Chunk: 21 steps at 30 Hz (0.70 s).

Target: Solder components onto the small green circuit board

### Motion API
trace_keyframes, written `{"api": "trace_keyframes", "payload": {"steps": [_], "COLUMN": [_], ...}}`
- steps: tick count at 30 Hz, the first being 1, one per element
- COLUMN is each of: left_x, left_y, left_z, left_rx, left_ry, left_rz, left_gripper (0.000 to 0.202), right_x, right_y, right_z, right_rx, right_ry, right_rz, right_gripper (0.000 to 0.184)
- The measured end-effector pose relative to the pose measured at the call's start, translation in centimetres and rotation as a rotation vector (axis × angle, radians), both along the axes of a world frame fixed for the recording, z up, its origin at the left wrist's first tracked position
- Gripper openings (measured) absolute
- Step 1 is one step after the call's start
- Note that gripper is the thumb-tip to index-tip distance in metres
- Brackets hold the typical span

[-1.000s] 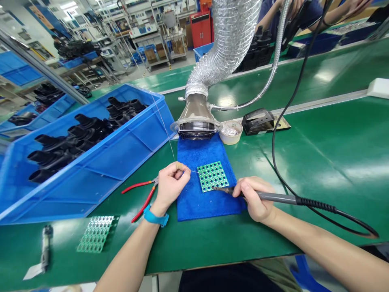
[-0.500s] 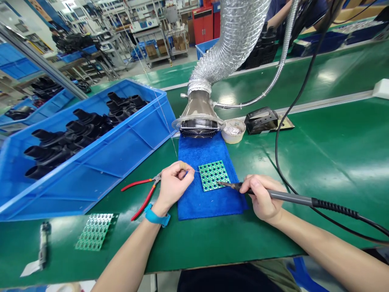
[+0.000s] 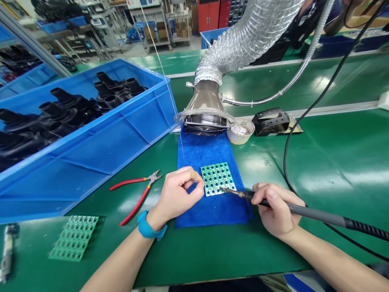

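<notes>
A green circuit board [image 3: 218,178] with rows of dark round spots lies on a blue cloth [image 3: 209,213]. At its left edge my left hand [image 3: 180,192] is closed in a pinch on a thin solder wire [image 3: 182,151], which runs down from above; its end is hidden by the fingers. My right hand [image 3: 279,209] grips a soldering iron [image 3: 316,215] like a pen. The iron's tip lies over the lower part of the board, and whether it touches cannot be made out. Red-handled cutters [image 3: 144,188] lie spread to the left of my left hand.
A fume hood [image 3: 209,105] hangs behind the board, beside a small round tub [image 3: 241,130] and a black iron holder [image 3: 271,121]. Left stands a blue crate [image 3: 121,150] of black plastic parts. Another board [image 3: 74,237] lies front left. The iron's cable [image 3: 287,162] loops at right.
The view has shifted, so most things sit differently in it. My left hand has come closer to the board, and the short wire end seen before is hidden. The iron's tip stays over the board's lower part.
</notes>
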<state>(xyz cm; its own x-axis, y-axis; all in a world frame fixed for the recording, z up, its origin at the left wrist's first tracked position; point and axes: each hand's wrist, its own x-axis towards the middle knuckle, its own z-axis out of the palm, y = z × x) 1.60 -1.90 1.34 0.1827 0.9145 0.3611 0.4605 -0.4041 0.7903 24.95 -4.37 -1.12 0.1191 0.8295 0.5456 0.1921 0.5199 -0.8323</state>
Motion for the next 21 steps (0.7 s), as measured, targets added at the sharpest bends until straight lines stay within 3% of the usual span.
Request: {"api": "trace_keyframes", "payload": {"steps": [3, 8, 17, 21], "left_x": [0.3, 0.9, 1.0, 0.9], "left_y": [0.0, 0.3, 0.8, 1.0], "left_z": [-0.2, -1.0, -1.8, -2.0], "left_rx": [0.022, 0.027, 0.065, 0.039], "left_ry": [-0.014, -0.074, -0.016, -0.037], "left_rz": [0.080, 0.244, 0.308, 0.333], "left_gripper": [0.017, 0.016, 0.015, 0.016], "right_x": [-0.3, -0.9, -1.7, -1.8], "right_y": [0.2, 0.9, 1.9, 2.1], "right_z": [-0.4, -1.1, 0.7, 0.7], "right_rx": [0.000, -0.019, 0.046, 0.081], "right_ry": [0.009, -0.008, -0.244, -0.278], "right_rz": [-0.063, -0.007, 0.029, 0.030], "right_gripper": [0.039, 0.033, 0.027, 0.027]}}
